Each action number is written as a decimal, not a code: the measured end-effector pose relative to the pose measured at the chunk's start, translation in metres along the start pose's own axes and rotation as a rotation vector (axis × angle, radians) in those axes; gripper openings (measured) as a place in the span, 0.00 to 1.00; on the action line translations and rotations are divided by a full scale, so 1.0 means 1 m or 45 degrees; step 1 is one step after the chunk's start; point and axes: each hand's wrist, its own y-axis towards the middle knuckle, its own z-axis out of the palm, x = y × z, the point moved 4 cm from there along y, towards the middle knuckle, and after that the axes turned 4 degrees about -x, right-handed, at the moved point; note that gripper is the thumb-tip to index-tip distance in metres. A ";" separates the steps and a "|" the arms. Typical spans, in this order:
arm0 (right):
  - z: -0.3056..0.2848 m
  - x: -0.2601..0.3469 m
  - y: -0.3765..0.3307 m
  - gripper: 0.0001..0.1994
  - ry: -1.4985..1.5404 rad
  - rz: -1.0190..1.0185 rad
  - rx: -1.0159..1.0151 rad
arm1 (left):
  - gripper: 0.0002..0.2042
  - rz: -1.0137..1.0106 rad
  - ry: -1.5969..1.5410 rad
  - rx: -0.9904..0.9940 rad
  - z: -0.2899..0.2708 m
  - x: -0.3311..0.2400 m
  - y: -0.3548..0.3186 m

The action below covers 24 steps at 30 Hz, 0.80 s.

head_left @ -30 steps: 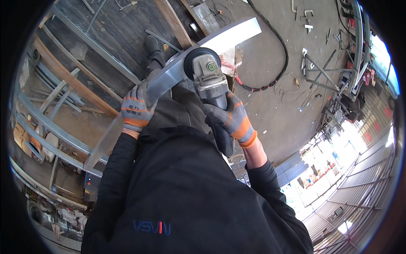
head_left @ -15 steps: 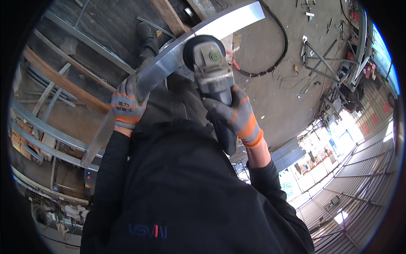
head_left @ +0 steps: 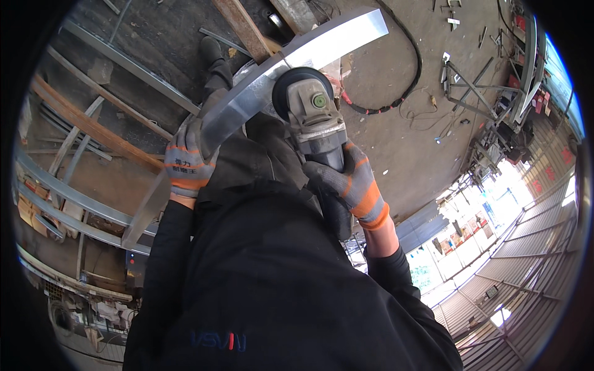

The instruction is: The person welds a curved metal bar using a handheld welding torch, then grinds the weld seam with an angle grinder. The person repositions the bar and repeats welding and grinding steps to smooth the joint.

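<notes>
Curved metal strip (head_left: 272, 80) is clamped in left hand (head_left: 187, 162) fingers; angle grinder (head_left: 315, 120) is gripped shut by right hand (head_left: 352, 182), disc just above.

Daylight floods in from your lower right, blown out there. Glare on the curved metal strip (head_left: 322, 46). Fisheye bends edges; black rim all around. Focus sharp.

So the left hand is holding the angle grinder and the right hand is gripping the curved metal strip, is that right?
No, the hands are swapped. In the head view the left hand grips the curved metal strip, and the right hand holds the angle grinder.
</notes>
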 end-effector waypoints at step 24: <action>0.000 0.002 -0.002 0.34 0.041 0.129 0.038 | 0.45 0.064 -0.109 0.020 -0.009 -0.003 0.009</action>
